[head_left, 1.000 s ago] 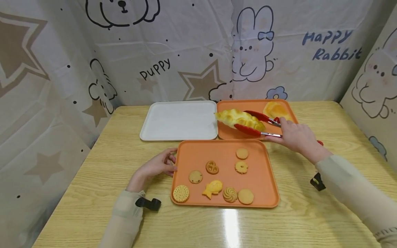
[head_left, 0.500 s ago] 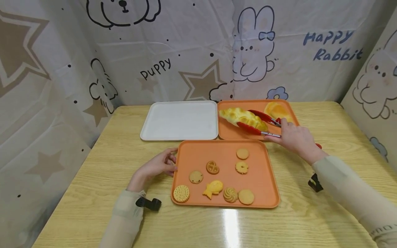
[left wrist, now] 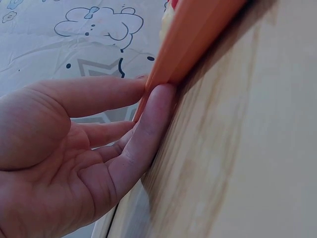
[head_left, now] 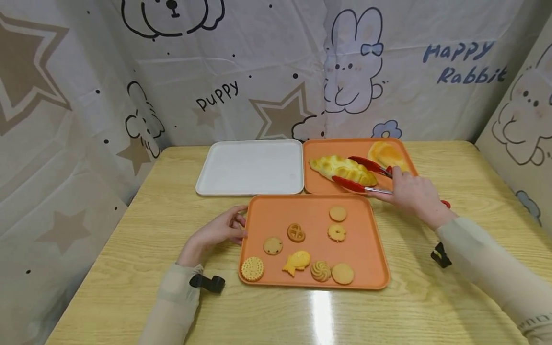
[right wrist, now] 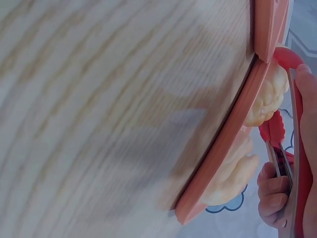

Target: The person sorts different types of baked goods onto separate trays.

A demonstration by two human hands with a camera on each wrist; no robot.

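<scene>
My right hand [head_left: 414,194] grips red-tipped metal tongs [head_left: 348,184] at the back right. Their two arms straddle a long golden braided bread [head_left: 329,165], which lies on the back orange tray [head_left: 316,143]. In the right wrist view, red tong tips [right wrist: 272,129] show beside the bread [right wrist: 267,99] above the tray's rim. At the front orange tray [head_left: 319,206], my left hand [head_left: 219,229] pinches the left rim between thumb and fingers. The left wrist view shows the thumb [left wrist: 156,106] against the outer side of that rim.
A second rounded bread [head_left: 385,154] lies at the back orange tray's far right. A white tray [head_left: 252,167] adjoins it on the left. Several biscuits, including a pretzel [head_left: 296,233] and a fish-shaped one [head_left: 296,262], lie on the front tray. A printed cloth [head_left: 276,67] hangs behind the table.
The braided bread has moved right and down onto the back orange tray with the tongs. The tongs stand slightly lower around it. My left hand has stayed on the front tray's rim.
</scene>
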